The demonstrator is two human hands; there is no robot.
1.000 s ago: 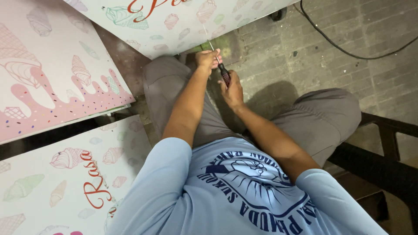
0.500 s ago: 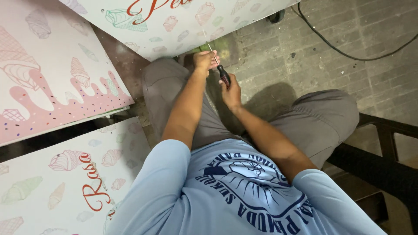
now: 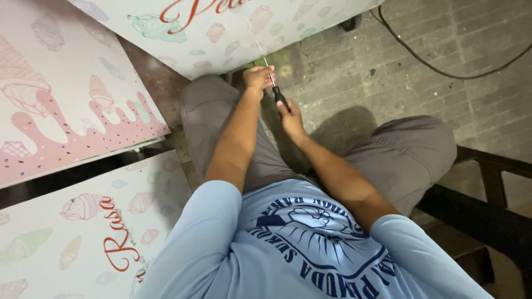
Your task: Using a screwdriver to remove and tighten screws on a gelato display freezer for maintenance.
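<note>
Screwdriver at the edge of the printed panel, both my hands on it.

My right hand (image 3: 291,115) is wrapped around the black handle of the screwdriver (image 3: 274,83); my left hand (image 3: 258,76) pinches its thin metal shaft near the tip, against the pastel ice-cream panel (image 3: 221,33) above my knees. I judge the tip could slip and gouge the print or jab my left fingers.

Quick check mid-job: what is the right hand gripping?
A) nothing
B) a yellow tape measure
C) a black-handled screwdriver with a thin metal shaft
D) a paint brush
C: the right hand grips the black-handled screwdriver with a thin metal shaft, while the left hand pinches the shaft.
</note>
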